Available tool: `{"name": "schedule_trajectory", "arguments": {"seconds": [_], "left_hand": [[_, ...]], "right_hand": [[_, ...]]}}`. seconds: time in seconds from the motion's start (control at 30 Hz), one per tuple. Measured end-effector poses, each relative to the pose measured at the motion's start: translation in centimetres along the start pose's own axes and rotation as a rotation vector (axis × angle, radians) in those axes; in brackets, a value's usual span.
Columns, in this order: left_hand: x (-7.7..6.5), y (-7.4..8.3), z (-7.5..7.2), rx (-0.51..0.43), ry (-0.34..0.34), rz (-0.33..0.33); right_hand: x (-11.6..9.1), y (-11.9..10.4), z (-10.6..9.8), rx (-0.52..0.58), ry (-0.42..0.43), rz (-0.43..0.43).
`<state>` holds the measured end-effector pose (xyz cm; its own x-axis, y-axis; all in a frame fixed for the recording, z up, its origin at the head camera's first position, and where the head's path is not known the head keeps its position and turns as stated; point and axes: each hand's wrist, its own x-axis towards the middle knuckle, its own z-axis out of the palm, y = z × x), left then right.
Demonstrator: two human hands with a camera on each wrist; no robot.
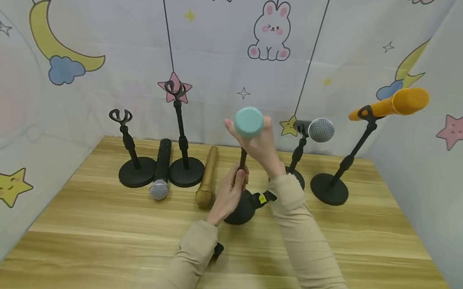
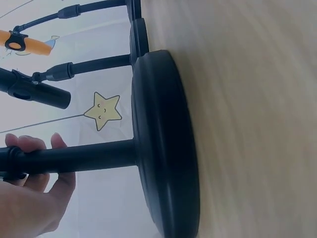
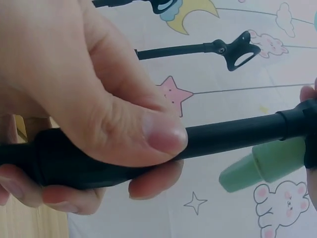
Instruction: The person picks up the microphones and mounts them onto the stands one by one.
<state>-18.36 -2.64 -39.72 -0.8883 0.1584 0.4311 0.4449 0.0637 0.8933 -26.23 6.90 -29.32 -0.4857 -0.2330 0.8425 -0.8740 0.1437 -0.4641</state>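
My left hand (image 1: 232,187) grips the black pole of a microphone stand (image 2: 104,156); its thumb and fingers wrap the collar (image 3: 74,153). Higher up, my right hand (image 1: 258,142) holds the stand's top end near the clip joint (image 3: 309,131), its fingers (image 3: 308,93) partly cut off by the frame edge. A mint green microphone (image 1: 248,122) sits at that top end, head toward me; its tapered tail shows in the right wrist view. How it sits in the clip is hidden. The round base (image 1: 242,211) stands on the table.
Left stand two bare-clip stands (image 1: 137,171) (image 1: 186,172), a black microphone (image 1: 162,168) and a gold microphone (image 1: 208,176) lying flat. To the right, one stand carries a silver-headed microphone (image 1: 321,130), another an orange microphone (image 1: 398,103). A printed curtain (image 1: 142,28) hangs behind the wooden table (image 1: 125,245).
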Motion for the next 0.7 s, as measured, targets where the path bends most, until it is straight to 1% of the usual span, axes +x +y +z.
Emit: {"name": "schedule_trajectory", "arguments": {"seconds": [0.1, 0.2, 0.3, 0.37, 0.57, 0.67, 0.7], "left_hand": [[0.0, -0.1, 0.0, 0.007, -0.009, 0.002], [0.0, -0.2, -0.1, 0.006, -0.019, 0.003], [0.1, -0.2, -0.1, -0.001, -0.024, 0.003], [0.1, -0.3, -0.1, -0.003, -0.024, 0.005], [0.0, -0.3, -0.1, 0.013, -0.023, -0.001], [0.1, -0.2, -0.1, 0.015, -0.024, -0.009], [0.1, -0.2, -0.1, 0.016, -0.025, -0.006]], "right_hand": [[0.0, -0.1, -0.1, 0.048, -0.024, 0.063], [-0.1, 0.0, -0.1, 0.081, -0.044, 0.093], [-0.2, 0.1, -0.1, 0.111, -0.042, 0.084], [-0.3, 0.1, 0.1, 0.114, -0.019, 0.077], [-0.9, 0.0, 0.6, 0.045, 0.054, 0.034], [-1.0, 0.2, 0.6, 0.055, 0.036, 0.026], [-1.1, 0.2, 0.6, 0.074, 0.028, 0.029]]}}
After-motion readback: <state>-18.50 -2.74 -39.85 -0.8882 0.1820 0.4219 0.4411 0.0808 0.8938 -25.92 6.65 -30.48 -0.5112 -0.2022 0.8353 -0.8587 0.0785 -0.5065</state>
